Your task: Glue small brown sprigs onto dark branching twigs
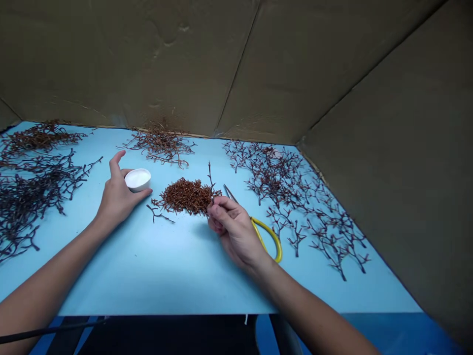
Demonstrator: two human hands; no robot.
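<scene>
My left hand (117,197) curls around a small white dish (138,179) on the blue table (155,266), thumb in front and fingers behind it. My right hand (233,228) is closed in a pinch on a thin dark twig (210,178) that stands up beside a heap of short brown twig pieces (186,196). A yellow-handled cutter (265,235) lies on the table just right of that hand, its metal tips pointing toward the heap. One loose dark twig (158,214) lies in front of the heap.
Dark branching twigs (295,197) are spread over the table's right side, and more (33,192) over the left. Brown twig bundles (160,143) lie at the back. Brown cardboard walls (388,148) enclose the back and right. A black cable (51,329) runs below the front edge.
</scene>
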